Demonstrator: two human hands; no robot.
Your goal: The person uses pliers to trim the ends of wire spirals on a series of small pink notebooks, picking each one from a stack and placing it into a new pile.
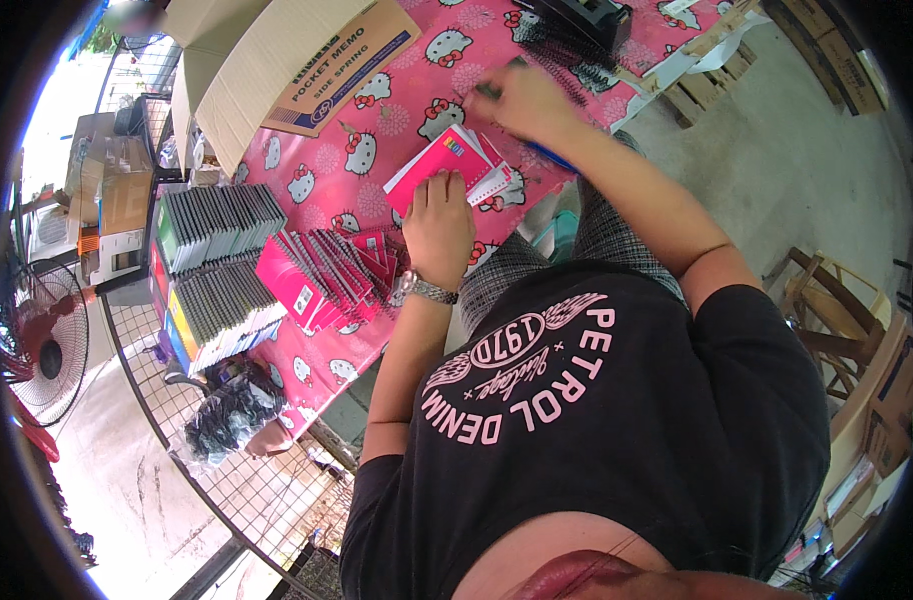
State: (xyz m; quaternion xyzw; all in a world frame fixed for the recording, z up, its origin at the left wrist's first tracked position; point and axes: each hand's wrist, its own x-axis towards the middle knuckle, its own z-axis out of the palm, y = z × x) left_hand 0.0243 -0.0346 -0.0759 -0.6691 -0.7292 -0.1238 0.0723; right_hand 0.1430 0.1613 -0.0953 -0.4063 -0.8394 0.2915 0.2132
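Note:
My left hand (439, 228) is closed over the near edge of a small pink notebook (429, 176), its fingers pressed together on the cover; the thumb is hidden. White sheets with a row of small holes (492, 186) fan out from under the cover's right side. Beyond them, over the table, is my right hand (533, 102), smeared by motion. A small dark patch shows at its fingertips, too blurred to name. Right of that hand lies a heap of black spiral binding coils (557, 72).
Pink spiral notebooks (322, 275) lie heaped to the left, beside tall rows of spiral notebooks (217, 235). An open cardboard box (317, 60) stands at the back left of the patterned pink tablecloth (322, 160). A black device (587, 25) sits at the far edge. A fan (52, 345) stands farther left.

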